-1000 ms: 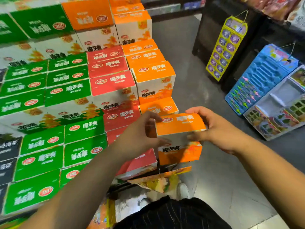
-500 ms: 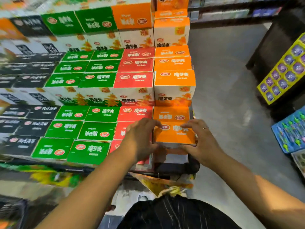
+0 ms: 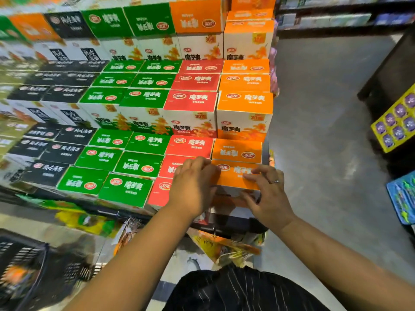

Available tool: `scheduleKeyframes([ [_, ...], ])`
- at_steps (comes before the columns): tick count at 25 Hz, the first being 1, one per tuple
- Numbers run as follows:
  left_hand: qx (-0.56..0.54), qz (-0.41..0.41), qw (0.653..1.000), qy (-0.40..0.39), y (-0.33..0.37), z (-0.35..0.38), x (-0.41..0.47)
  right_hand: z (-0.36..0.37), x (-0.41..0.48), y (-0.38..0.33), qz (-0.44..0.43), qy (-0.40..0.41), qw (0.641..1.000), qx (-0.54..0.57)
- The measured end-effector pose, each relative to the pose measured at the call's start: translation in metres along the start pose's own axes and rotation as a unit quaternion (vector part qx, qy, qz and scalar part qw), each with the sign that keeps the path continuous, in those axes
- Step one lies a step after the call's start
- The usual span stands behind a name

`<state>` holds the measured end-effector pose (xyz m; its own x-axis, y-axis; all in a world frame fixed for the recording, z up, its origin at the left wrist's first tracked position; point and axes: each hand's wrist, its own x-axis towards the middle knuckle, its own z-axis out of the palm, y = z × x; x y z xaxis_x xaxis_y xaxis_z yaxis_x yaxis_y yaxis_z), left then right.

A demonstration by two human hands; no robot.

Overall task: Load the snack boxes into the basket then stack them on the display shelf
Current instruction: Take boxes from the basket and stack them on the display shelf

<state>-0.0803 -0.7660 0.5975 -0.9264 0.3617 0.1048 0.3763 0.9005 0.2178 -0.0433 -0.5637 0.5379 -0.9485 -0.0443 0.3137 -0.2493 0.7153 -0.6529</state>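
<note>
Found orange snack box [image 3: 235, 177] at front right corner of display shelf [image 3: 233, 223], just ahead of second orange box [image 3: 237, 151], beside red boxes [image 3: 189, 144]. Gripped at left edge by left hand [image 3: 193, 187], fingers curled. Pinched on right by right hand [image 3: 269, 196], fingers on top, thumb on front face. Noted blurred basket [image 3: 24, 263] at lower left.

basket [image 3: 27, 268]: blurred, cut off by the left edge
orange box [image 3: 233, 177]: front face partly hidden behind left hand [image 3: 193, 187] and right hand [image 3: 270, 195]
black boxes [image 3: 45, 135]: print smeared

Left hand [image 3: 193, 186], right hand [image 3: 269, 195]: both curled.
</note>
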Motion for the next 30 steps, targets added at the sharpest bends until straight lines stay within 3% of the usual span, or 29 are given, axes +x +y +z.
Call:
scheduleKeyframes([
  [5, -0.005, -0.008, 1.000, -0.011, 0.001, -0.003, -0.005, -0.013, 0.002, -0.005, -0.029, -0.023, 0.997, -0.066],
  [8, -0.008, -0.027, 0.999, -0.021, 0.000, -0.003, -0.010, -0.030, 0.004, -0.015, -0.016, -0.082, 0.987, -0.133],
  [11, -0.002, -0.041, 0.999, -0.021, 0.001, -0.007, -0.014, -0.052, 0.015, -0.033, 0.039, -0.183, 0.965, -0.184],
  [16, 0.008, -0.073, 0.997, 0.005, -0.006, -0.029, -0.030, -0.065, 0.033, -0.072, 0.027, -0.216, 0.932, -0.289],
  [20, 0.052, -0.089, 0.994, 0.047, -0.032, -0.055, -0.072, -0.043, 0.027, -0.115, -0.042, -0.158, 0.945, -0.282],
  [24, 0.092, -0.140, 0.982, 0.082, -0.079, -0.079, -0.142, 0.005, 0.011, -0.171, -0.097, -0.194, 0.937, -0.276],
  [30, 0.089, -0.272, 0.955, 0.071, -0.159, -0.102, -0.290, 0.099, -0.035, -0.287, -0.188, -0.266, 0.908, -0.264],
])
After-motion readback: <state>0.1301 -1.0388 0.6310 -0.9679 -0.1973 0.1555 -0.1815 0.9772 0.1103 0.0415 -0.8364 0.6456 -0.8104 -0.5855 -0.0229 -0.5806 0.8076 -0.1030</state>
